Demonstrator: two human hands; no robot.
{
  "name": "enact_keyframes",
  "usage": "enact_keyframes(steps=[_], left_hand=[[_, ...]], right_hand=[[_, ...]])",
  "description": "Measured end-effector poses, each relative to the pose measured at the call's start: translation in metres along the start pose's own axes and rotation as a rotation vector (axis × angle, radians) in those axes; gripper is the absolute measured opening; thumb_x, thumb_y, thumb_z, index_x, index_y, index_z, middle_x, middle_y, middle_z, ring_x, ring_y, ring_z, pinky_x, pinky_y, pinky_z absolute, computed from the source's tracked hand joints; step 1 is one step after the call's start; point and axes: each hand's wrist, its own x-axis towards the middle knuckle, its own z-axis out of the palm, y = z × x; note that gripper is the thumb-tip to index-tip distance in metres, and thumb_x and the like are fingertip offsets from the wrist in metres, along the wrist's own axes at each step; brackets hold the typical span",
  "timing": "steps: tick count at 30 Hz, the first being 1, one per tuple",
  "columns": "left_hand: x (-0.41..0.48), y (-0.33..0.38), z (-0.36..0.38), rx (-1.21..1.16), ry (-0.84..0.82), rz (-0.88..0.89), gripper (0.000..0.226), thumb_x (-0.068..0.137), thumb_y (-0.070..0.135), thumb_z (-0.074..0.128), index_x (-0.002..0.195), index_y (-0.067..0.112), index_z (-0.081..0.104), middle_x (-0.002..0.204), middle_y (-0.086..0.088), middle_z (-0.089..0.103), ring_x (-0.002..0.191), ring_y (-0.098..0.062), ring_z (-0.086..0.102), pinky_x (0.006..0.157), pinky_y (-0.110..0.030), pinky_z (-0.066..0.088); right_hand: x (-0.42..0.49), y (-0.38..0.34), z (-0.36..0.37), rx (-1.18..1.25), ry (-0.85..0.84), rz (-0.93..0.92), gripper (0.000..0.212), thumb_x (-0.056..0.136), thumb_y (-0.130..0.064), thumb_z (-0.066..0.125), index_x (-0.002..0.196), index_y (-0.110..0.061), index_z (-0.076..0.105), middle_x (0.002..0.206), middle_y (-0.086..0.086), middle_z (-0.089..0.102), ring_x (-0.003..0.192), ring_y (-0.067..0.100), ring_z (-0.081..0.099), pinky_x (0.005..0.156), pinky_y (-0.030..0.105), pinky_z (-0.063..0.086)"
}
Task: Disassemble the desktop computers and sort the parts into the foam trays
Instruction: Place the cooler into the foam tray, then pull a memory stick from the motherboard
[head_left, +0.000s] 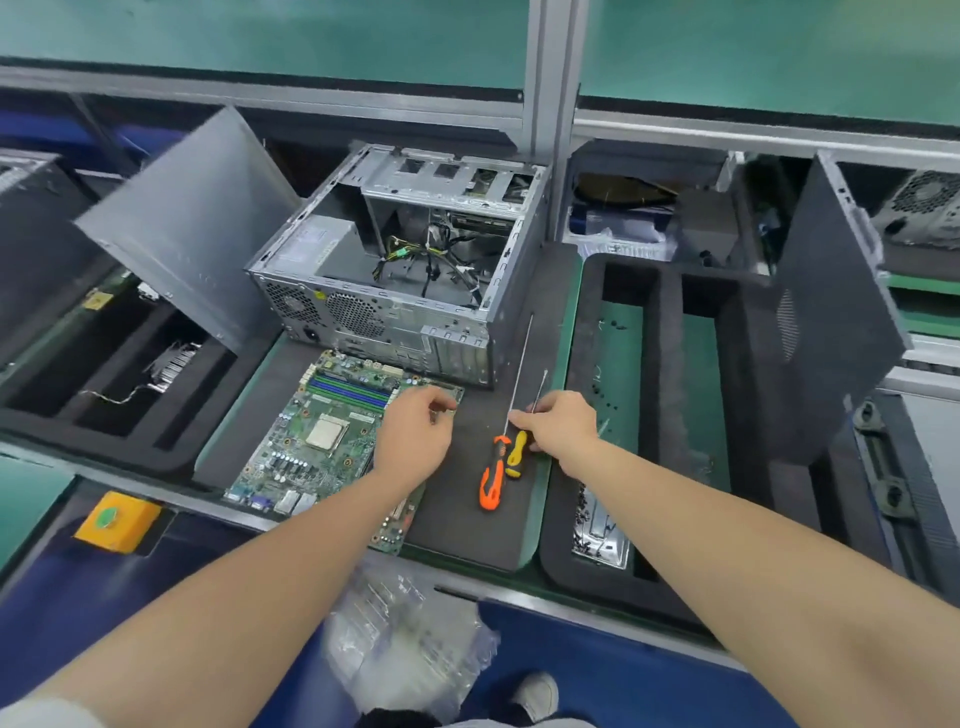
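A green motherboard (322, 441) lies flat on the dark foam mat (467, 525) in front of the opened computer case (395, 260). My left hand (415, 434) sits at the board's right edge, fingers curled down onto that edge. Two screwdrivers lie side by side to the right: an orange-handled one (491, 483) with a long shaft and a shorter yellow-handled one (516, 454). My right hand (558, 421) is over them, fingertips pinching the yellow screwdriver's shaft just above its handle.
A grey side panel (192, 218) leans at the case's left. A black foam tray (660, 415) on the right holds loose screws; a dark panel (831, 338) stands in it. The left foam tray (104, 431) holds a heatsink (171, 364). Plastic bags (405, 639) hang below the bench edge.
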Motion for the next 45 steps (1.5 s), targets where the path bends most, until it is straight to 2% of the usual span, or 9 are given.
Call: enact_keyframes(steps=[5, 16, 20, 23, 29, 33, 37, 42, 45], left_hand=[[-0.004, -0.023, -0.012, -0.004, -0.017, -0.041, 0.029, 0.088, 0.003, 0.059, 0.100, 0.024, 0.076, 0.099, 0.007, 0.072, 0.085, -0.008, 0.066, 0.083, -0.034, 0.057], [0.007, -0.041, -0.033, -0.016, -0.030, 0.005, 0.029, 0.090, 0.003, 0.058, 0.094, 0.025, 0.076, 0.092, 0.012, 0.071, 0.077, 0.000, 0.063, 0.063, -0.010, 0.041], [0.020, -0.063, -0.056, -0.018, -0.021, 0.005, 0.028, 0.092, 0.003, 0.058, 0.098, 0.024, 0.076, 0.093, 0.014, 0.070, 0.081, 0.002, 0.063, 0.065, -0.004, 0.040], [0.038, -0.089, -0.079, -0.039, 0.037, -0.024, 0.029, 0.093, 0.003, 0.057, 0.098, 0.025, 0.074, 0.086, 0.016, 0.065, 0.078, 0.004, 0.059, 0.067, -0.012, 0.044], [0.083, -0.139, -0.120, -0.009, 0.092, -0.034, 0.020, 0.095, 0.006, 0.056, 0.101, 0.023, 0.065, 0.100, 0.000, 0.059, 0.075, -0.008, 0.057, 0.077, -0.032, 0.048], [0.107, -0.164, -0.132, -0.078, 0.030, -0.013, 0.009, 0.097, 0.012, 0.059, 0.105, 0.016, 0.060, 0.102, -0.004, 0.060, 0.083, -0.012, 0.057, 0.077, -0.026, 0.041], [0.118, -0.179, -0.134, -0.039, -0.086, 0.047, 0.013, 0.099, 0.023, 0.060, 0.091, 0.016, 0.066, 0.084, 0.000, 0.065, 0.058, -0.002, 0.060, 0.053, -0.006, 0.040], [0.124, -0.181, -0.133, -0.093, -0.137, -0.004, 0.026, 0.096, 0.025, 0.063, 0.073, 0.014, 0.066, 0.064, 0.000, 0.066, 0.054, -0.002, 0.063, 0.048, -0.010, 0.039], [0.124, -0.180, -0.132, -0.152, -0.133, -0.076, 0.027, 0.092, 0.024, 0.065, 0.070, 0.008, 0.068, 0.062, -0.004, 0.067, 0.062, -0.011, 0.062, 0.064, -0.025, 0.043]], right_hand=[[0.000, 0.001, 0.009, -0.177, 0.082, -0.131, 0.041, 0.086, -0.041, 0.081, 0.108, -0.016, 0.058, 0.103, 0.005, 0.066, 0.096, 0.023, 0.064, 0.076, 0.031, 0.048], [0.002, 0.001, 0.014, -0.129, 0.148, -0.070, 0.036, 0.090, -0.042, 0.076, 0.111, -0.018, 0.060, 0.110, 0.002, 0.065, 0.097, 0.020, 0.061, 0.082, 0.033, 0.049], [-0.005, -0.008, 0.020, -0.248, 0.257, -0.130, 0.030, 0.093, -0.038, 0.070, 0.111, -0.017, 0.061, 0.112, 0.005, 0.063, 0.105, 0.023, 0.058, 0.084, 0.038, 0.050], [-0.016, -0.024, 0.036, -0.343, 0.405, -0.288, 0.013, 0.094, -0.035, 0.062, 0.101, -0.023, 0.060, 0.103, -0.001, 0.061, 0.101, 0.021, 0.055, 0.077, 0.039, 0.050], [-0.042, -0.064, 0.116, -0.394, 0.285, -0.381, 0.016, 0.098, -0.033, 0.057, 0.087, -0.022, 0.064, 0.082, -0.004, 0.063, 0.079, 0.018, 0.060, 0.067, 0.034, 0.049], [-0.042, -0.083, 0.167, -0.401, 0.309, -0.336, 0.019, 0.099, -0.034, 0.057, 0.089, -0.019, 0.065, 0.088, -0.002, 0.058, 0.082, 0.020, 0.059, 0.071, 0.037, 0.051], [-0.037, -0.089, 0.190, -0.357, 0.397, -0.220, 0.022, 0.098, -0.032, 0.058, 0.092, -0.015, 0.071, 0.100, 0.007, 0.061, 0.094, 0.027, 0.061, 0.084, 0.040, 0.053], [-0.032, -0.091, 0.199, -0.326, 0.447, -0.095, 0.022, 0.094, -0.035, 0.059, 0.085, -0.019, 0.072, 0.100, 0.007, 0.069, 0.106, 0.026, 0.057, 0.091, 0.040, 0.049], [-0.032, -0.092, 0.203, -0.323, 0.479, -0.075, 0.024, 0.092, -0.037, 0.058, 0.078, -0.021, 0.069, 0.095, 0.005, 0.069, 0.102, 0.027, 0.055, 0.088, 0.039, 0.048]])
